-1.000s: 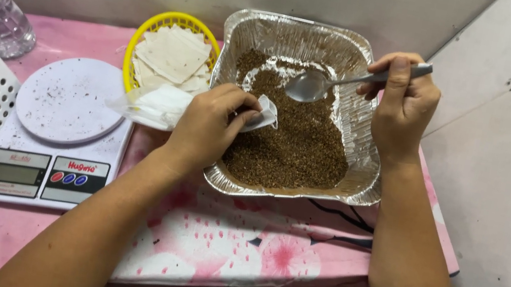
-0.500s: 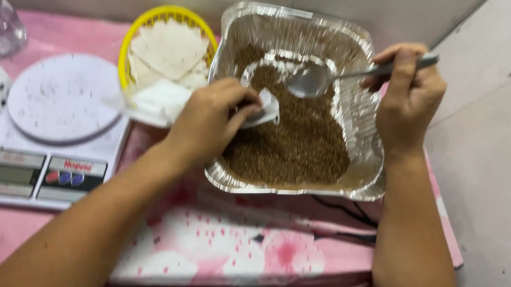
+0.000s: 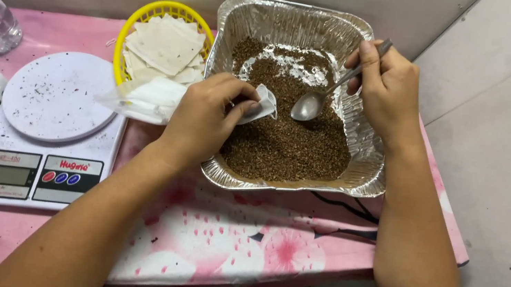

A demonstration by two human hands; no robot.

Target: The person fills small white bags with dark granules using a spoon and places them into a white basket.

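While both hands work over the foil tray (image 3: 362, 176):
left hand (image 3: 207, 121): pinches small white sachet (image 3: 262, 104) — limp, light; hold by its mouth edge.
right hand (image 3: 387, 90): clamped on spoon (image 3: 319, 102) handle — rigid, slick.

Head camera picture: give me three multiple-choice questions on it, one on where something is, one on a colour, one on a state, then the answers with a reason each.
1. Where is the kitchen scale?
A. left of the foil tray
B. inside the tray
C. right of the tray

2. What colour is the basket holding the white sachets?
A. blue
B. yellow
C. black

3. What is the right hand doing?
A. lying flat on the table
B. holding a spoon over the brown grains
C. pressing the scale

Answers:
1 A, the scale sits at the table's left, the tray right of it.
2 B, its rim is bright yellow.
3 B, its fingers grip the handle, with the bowl above the grains; the left hand pinches a small white sachet.
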